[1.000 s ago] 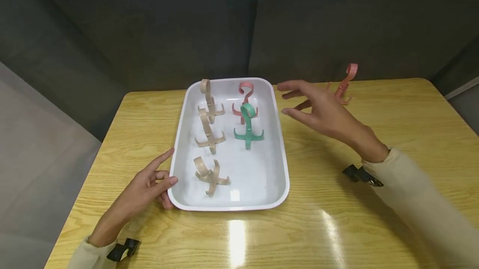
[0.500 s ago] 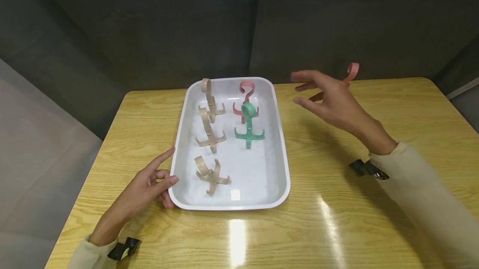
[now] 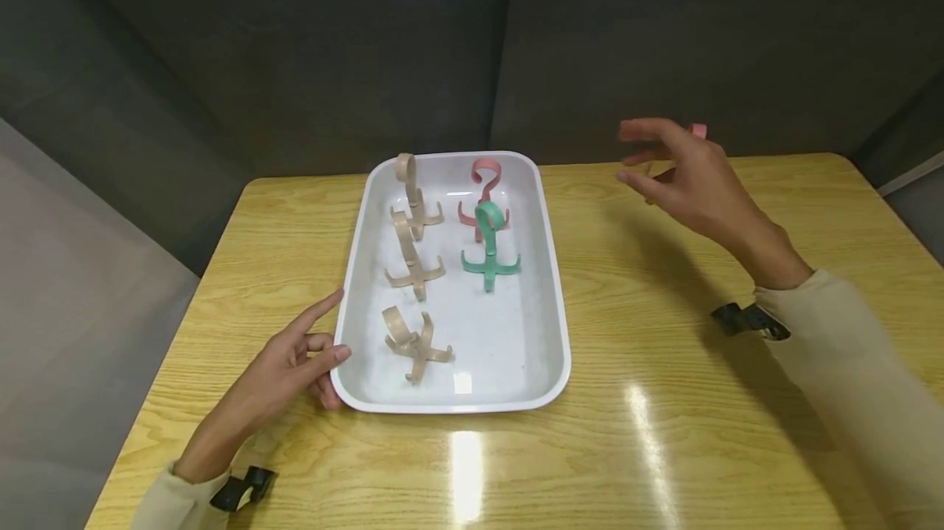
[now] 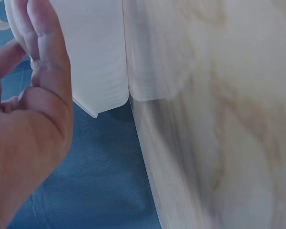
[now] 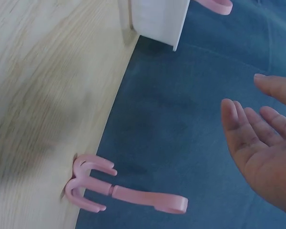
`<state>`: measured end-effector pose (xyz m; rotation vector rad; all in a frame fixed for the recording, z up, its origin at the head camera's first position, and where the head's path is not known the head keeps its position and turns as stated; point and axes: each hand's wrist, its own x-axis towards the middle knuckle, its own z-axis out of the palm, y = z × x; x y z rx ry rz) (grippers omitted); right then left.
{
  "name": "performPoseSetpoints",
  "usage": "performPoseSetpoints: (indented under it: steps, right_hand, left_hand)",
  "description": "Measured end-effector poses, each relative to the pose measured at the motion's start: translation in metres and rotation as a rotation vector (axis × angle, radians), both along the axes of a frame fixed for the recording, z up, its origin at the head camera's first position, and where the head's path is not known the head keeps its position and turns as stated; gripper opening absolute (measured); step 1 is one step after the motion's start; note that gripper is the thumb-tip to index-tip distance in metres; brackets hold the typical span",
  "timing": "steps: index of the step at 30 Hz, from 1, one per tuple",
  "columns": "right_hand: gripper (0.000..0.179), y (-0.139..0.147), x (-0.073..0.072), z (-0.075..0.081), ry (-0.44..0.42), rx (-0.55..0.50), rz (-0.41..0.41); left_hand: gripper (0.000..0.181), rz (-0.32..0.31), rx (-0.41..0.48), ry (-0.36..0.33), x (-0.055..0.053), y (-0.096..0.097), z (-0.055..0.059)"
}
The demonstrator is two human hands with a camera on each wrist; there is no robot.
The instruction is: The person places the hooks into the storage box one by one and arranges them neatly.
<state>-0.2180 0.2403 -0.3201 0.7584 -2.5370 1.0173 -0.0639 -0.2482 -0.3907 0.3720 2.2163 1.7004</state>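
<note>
A white tray (image 3: 501,350) holds several four-pronged hook hangers. Down its left side stand a far beige hanger (image 3: 416,215), a middle beige hanger (image 3: 415,276) and a near beige hanger (image 3: 419,350). At the right are a pink hanger (image 3: 484,186) and, in front of it, a green hanger (image 3: 490,264). My left hand (image 3: 283,370) holds the tray's near-left edge, thumb over the rim. My right hand (image 3: 704,186), fingers loosely bent, hovers without an object near another pink hanger (image 5: 128,193) on the table; in the head view it mostly hides that hanger.
The yellow wood-grain table (image 3: 627,432) carries the tray and the separate pink hanger. Dark cloth (image 3: 354,55) hangs behind the table's far edge. Each sleeve has a black clip at the wrist, such as the right clip (image 3: 748,321).
My right hand has moved right and slightly away from me, off the tray's right side to the lone pink hanger. My left hand and the tray stay in place.
</note>
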Motion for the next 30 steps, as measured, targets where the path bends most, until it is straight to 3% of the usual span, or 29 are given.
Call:
performPoseSetpoints:
  steps: [15,23,30]
  right_hand:
    - [0.060,0.021,-0.006,-0.007,-0.006,0.012,-0.029]
    - [0.056,0.035,-0.010,-0.003,-0.020,0.088,-0.162]
    - [0.056,0.045,-0.011,-0.005,-0.008,0.090,-0.180]
  left_hand:
    - [0.074,-0.005,0.001,0.006,-0.001,-0.001,-0.001]
    - [0.074,-0.005,0.007,0.014,0.000,-0.001,-0.003]
    - [0.074,-0.005,0.006,0.017,0.000,-0.001,-0.003]
